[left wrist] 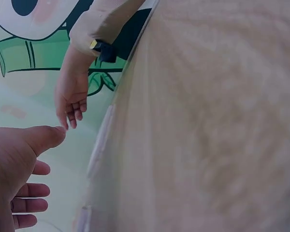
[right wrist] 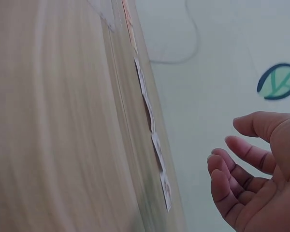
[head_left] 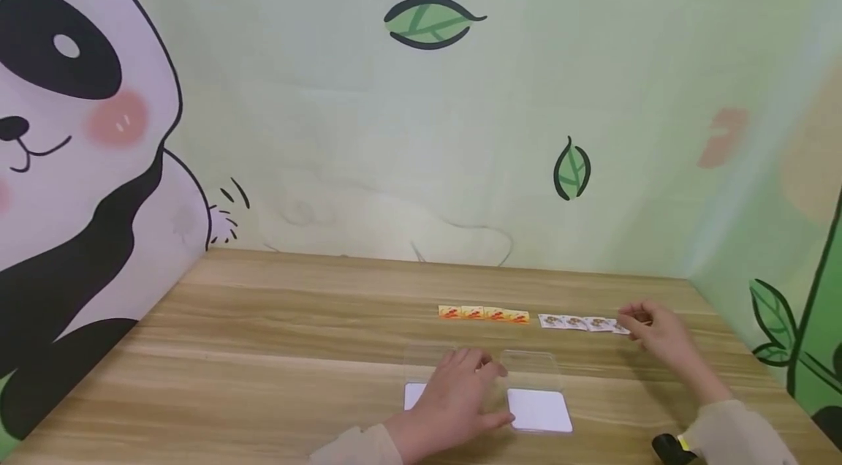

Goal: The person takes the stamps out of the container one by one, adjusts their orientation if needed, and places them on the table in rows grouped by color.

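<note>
My left hand (head_left: 457, 399) hovers over the left of two flat white rectangles and hides most of it; its fingers are relaxed with nothing in them. Just right of its thumb lies the other white rectangle (head_left: 539, 410), with a clear plastic panel (head_left: 529, 368) behind it. My right hand (head_left: 661, 337) is at the right end of a row of small white printed pieces (head_left: 574, 322), overlapping the last one in the head view. In the right wrist view, the loosely bent fingers (right wrist: 222, 186) hold nothing and stand apart from the row (right wrist: 157, 147).
Left of the white row lies a row of orange-yellow printed pieces (head_left: 483, 314). All rest on a wood-grain table (head_left: 263, 348). Behind it hangs a pale green backdrop (head_left: 316, 121) with leaves and a panda (head_left: 72, 180). A black strap (head_left: 672, 448) is at the right sleeve.
</note>
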The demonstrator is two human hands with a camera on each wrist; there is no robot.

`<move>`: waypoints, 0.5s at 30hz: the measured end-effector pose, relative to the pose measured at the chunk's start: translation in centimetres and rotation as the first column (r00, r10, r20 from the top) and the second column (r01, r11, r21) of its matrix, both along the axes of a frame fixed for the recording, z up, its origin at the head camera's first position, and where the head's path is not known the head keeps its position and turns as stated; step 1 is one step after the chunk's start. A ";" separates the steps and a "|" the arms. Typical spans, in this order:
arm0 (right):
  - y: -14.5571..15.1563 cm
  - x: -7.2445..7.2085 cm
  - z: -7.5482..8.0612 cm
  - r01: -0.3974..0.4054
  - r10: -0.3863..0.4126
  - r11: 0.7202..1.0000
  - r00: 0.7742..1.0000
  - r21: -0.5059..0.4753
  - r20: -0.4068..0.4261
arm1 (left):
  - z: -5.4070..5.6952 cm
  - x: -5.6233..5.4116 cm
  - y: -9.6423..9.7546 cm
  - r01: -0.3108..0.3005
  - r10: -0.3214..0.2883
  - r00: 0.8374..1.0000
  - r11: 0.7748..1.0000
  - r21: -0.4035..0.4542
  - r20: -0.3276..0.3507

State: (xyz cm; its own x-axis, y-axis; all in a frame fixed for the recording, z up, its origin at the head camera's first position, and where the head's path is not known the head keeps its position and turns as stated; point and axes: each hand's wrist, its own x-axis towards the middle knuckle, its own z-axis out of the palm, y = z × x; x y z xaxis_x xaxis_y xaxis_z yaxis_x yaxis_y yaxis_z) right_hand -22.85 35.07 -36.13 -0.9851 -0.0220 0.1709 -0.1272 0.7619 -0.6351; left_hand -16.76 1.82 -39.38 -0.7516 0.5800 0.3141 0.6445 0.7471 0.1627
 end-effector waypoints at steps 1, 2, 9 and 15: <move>-0.2 0.1 0.0 -0.002 0.002 1.000 1.000 0.003 -0.005 | 0.1 -0.1 -0.2 -0.004 0.004 1.000 1.000 -0.002 -0.009; -0.5 0.2 0.0 -0.002 0.002 1.000 1.000 0.008 -0.010 | 0.3 -0.1 -0.4 -0.007 0.007 1.000 1.000 -0.006 -0.019; -2.3 0.9 -0.1 -0.024 0.028 0.998 0.996 0.060 -0.079 | 1.4 -0.9 -2.0 -0.032 0.030 0.997 0.999 -0.024 -0.072; -3.9 1.2 0.0 -0.055 0.068 0.994 0.989 0.092 -0.134 | 1.8 -1.9 -4.4 -0.059 0.061 0.997 0.997 0.045 -0.045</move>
